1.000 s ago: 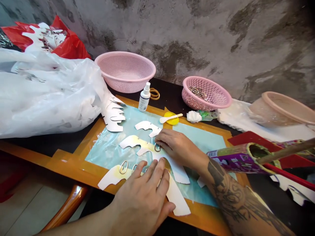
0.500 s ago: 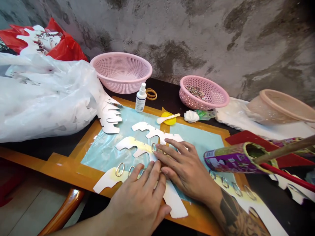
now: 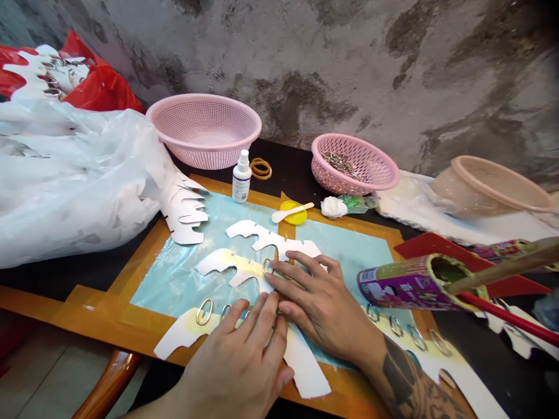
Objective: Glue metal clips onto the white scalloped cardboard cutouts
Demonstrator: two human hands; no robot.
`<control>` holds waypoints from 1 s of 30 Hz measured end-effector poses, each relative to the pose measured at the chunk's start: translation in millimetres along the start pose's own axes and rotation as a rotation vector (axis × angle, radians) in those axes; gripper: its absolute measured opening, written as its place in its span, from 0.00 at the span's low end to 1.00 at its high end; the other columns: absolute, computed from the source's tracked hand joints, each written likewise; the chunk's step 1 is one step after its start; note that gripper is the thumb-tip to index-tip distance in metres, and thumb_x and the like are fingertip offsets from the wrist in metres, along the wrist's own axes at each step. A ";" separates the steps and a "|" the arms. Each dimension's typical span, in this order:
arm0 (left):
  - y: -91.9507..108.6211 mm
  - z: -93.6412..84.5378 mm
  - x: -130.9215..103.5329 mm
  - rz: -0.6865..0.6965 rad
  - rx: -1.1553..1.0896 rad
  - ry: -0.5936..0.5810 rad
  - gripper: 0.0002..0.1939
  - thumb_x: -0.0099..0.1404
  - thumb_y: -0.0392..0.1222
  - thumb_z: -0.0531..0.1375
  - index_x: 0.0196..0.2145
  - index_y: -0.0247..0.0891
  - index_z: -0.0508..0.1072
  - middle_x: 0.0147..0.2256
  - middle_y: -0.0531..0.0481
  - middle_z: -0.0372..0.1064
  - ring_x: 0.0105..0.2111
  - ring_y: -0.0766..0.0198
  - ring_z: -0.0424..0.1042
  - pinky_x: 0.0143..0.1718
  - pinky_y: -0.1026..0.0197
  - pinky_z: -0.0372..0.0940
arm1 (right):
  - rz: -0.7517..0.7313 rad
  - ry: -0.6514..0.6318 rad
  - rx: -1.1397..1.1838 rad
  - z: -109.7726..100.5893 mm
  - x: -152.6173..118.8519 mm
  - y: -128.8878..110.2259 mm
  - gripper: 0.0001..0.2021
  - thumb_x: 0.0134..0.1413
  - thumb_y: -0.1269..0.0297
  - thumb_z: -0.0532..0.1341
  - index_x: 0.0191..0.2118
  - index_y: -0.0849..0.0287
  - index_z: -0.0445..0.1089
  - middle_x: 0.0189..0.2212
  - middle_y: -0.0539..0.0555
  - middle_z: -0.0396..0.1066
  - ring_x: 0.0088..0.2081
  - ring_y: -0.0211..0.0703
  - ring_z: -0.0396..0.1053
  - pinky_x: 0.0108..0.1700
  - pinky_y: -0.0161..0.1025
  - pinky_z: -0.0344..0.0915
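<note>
My left hand [image 3: 242,355] lies palm down over a white cut-out strip [image 3: 308,366], its fingers extended and touching my right hand's fingertips. My right hand [image 3: 321,302] rests palm down, fingers spread, over the right part of a glue-yellowed strip [image 3: 222,259]. A metal ring [image 3: 267,266] shows by its fingertips. Left of my left hand, another ring [image 3: 204,311] lies on a glued strip [image 3: 174,337]. A plain white strip [image 3: 244,228] lies beyond. At right, several rings [image 3: 417,336] sit on a glued strip [image 3: 467,378]. What lies beneath my fingers is hidden.
A white plastic bag [image 3: 78,180] fills the left. Behind stand a pink basket [image 3: 205,131], a small bottle [image 3: 241,177] and a basket of rings [image 3: 356,166]. A purple can [image 3: 397,282] with sticks stands tilted at right. A white spatula [image 3: 283,214] rests on a yellow lid.
The whole view has shifted slightly, so most things appear farther left. My hands keep nearly the same pose over the strips.
</note>
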State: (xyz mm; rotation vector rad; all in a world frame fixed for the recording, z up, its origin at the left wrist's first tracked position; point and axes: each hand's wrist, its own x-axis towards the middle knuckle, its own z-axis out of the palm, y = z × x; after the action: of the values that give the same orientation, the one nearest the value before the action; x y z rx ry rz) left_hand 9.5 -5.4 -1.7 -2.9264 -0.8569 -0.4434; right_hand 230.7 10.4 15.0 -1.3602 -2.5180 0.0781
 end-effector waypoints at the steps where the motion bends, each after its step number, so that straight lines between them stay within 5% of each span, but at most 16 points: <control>1: -0.2 0.3 0.6 -0.002 0.002 -0.006 0.26 0.75 0.54 0.51 0.58 0.32 0.69 0.58 0.36 0.71 0.59 0.52 0.69 0.58 0.49 0.50 | 0.002 -0.005 0.003 0.0 0.3 0.0 0.18 0.75 0.54 0.50 0.61 0.48 0.69 0.63 0.47 0.69 0.64 0.53 0.59 0.59 0.53 0.47; 20: 6.5 0.4 -3.8 -0.010 -0.008 -0.013 0.25 0.78 0.51 0.48 0.61 0.32 0.68 0.58 0.40 0.72 0.62 0.53 0.65 0.61 0.47 0.49 | 0.000 -0.031 0.016 -0.7 1.3 -3.7 0.18 0.75 0.56 0.50 0.61 0.51 0.68 0.62 0.52 0.70 0.64 0.55 0.60 0.58 0.56 0.48; 25: 6.5 -0.6 -3.5 -0.005 0.012 -0.014 0.24 0.77 0.53 0.49 0.58 0.33 0.69 0.61 0.39 0.69 0.63 0.51 0.64 0.61 0.47 0.49 | -0.007 0.162 0.036 -14.0 -10.9 12.8 0.19 0.74 0.61 0.49 0.63 0.60 0.64 0.61 0.59 0.70 0.63 0.52 0.63 0.58 0.54 0.53; 30: 7.4 -8.6 5.7 -0.023 -0.017 -0.069 0.26 0.78 0.54 0.46 0.60 0.34 0.67 0.65 0.42 0.64 0.61 0.51 0.64 0.58 0.48 0.52 | 0.004 0.272 0.053 -26.2 -18.0 28.9 0.13 0.71 0.67 0.54 0.52 0.59 0.73 0.50 0.56 0.78 0.54 0.50 0.70 0.53 0.51 0.58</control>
State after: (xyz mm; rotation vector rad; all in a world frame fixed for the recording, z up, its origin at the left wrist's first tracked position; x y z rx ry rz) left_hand 15.8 -9.8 8.4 -2.9659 -0.9007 -0.3540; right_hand 270.5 9.4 31.2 -1.2613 -2.2723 -0.0366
